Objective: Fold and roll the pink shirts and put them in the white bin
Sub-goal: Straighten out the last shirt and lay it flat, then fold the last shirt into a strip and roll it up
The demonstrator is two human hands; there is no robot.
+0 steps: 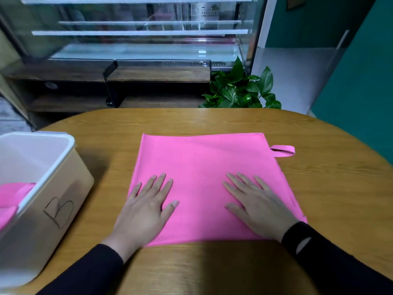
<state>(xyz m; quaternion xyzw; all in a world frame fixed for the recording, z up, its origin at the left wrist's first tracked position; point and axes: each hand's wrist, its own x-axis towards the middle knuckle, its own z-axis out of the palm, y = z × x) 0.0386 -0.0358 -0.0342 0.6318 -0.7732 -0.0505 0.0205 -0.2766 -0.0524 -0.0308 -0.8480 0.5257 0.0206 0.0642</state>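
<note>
Both hands, left hand (146,206) and right hand (258,204), press flat with fingers spread on a smooth, square-folded pink shirt (204,167) at centre frame on the wooden table (212,122). At lower left, the white bin (53,188), marked "B", holds pink fabric (12,196).

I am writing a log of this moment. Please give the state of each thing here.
pink shirt: folded flat on table
left hand: open, pressing shirt
right hand: open, pressing shirt
white bin: lid off, pink cloth inside
</note>
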